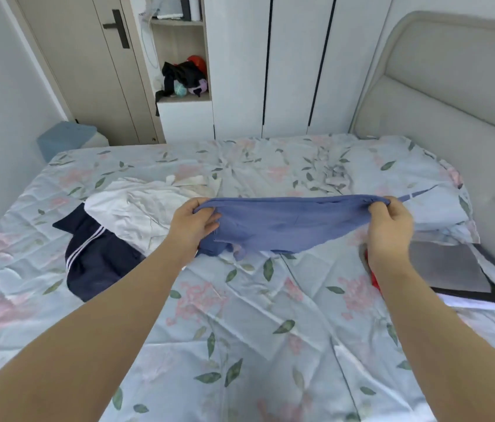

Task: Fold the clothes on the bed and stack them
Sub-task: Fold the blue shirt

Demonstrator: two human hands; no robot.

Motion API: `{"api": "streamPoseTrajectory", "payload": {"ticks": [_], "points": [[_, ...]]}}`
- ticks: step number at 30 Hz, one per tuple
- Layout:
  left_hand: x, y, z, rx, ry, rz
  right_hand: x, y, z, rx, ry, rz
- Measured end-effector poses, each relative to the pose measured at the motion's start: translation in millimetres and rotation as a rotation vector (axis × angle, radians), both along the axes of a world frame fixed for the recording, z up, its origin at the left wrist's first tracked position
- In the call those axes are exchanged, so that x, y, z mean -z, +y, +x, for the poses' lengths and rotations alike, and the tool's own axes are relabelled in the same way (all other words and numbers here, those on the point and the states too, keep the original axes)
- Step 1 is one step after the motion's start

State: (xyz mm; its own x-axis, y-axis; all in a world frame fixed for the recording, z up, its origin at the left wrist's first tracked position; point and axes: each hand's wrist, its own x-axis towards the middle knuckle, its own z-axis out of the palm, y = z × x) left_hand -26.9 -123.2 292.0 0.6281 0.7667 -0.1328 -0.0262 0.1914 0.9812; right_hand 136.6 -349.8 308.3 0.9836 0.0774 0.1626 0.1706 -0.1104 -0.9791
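Note:
A blue garment [289, 223] is stretched out above the bed [240, 315], held up at both ends. My left hand [193, 225] grips its left end and my right hand [389, 226] grips its right end, where a thin strap sticks out. The lower part of the garment droops onto the floral sheet. A crumpled white garment [136, 205] lies to the left on the bed, and a dark navy garment with white stripes [97, 257] lies in front of it. Something red [372, 277] peeks out behind my right forearm.
A dark-framed flat grey item [450, 269] lies at the bed's right edge near the padded headboard [453, 86]. Wardrobe doors [295, 65], an open shelf with dark items [184, 77] and a door [97, 65] stand beyond the bed. A blue box [66, 138] sits at far left.

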Motion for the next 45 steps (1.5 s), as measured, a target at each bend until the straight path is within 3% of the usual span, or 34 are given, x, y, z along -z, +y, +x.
{"api": "streamPoseTrajectory", "payload": {"ticks": [9,16,25,34,39,41,43,45], "points": [[109.2,-68.1,-80.2,0.217,0.332,-0.233,106.7,-88.8,-131.0,0.186,0.294,-0.335],[161.8,-93.4,-123.6,0.323,0.584,-0.124,165.7,-130.3,-196.5,0.207,0.511,-0.47],[198.8,-89.1,-94.0,0.352,0.786,-0.023,206.5,-117.6,-159.3,0.075,0.635,-0.634],[250.7,-98.3,-3.8,0.447,0.957,0.172,248.0,-117.9,-92.0,-0.077,0.744,-0.772],[271.7,-126.6,38.1,0.678,0.881,0.236,266.3,-131.4,-92.0,-0.193,0.85,-0.761],[283.8,-139.7,41.8,0.671,0.827,0.278,269.1,-135.7,-94.5,-0.256,0.903,-0.728],[297.9,-150.7,38.1,0.71,0.879,0.321,268.7,-136.5,-92.8,-0.306,0.932,-0.688],[311.7,-160.6,30.5,0.904,0.957,0.285,267.6,-134.3,-88.9,-0.348,0.947,-0.634]]}}
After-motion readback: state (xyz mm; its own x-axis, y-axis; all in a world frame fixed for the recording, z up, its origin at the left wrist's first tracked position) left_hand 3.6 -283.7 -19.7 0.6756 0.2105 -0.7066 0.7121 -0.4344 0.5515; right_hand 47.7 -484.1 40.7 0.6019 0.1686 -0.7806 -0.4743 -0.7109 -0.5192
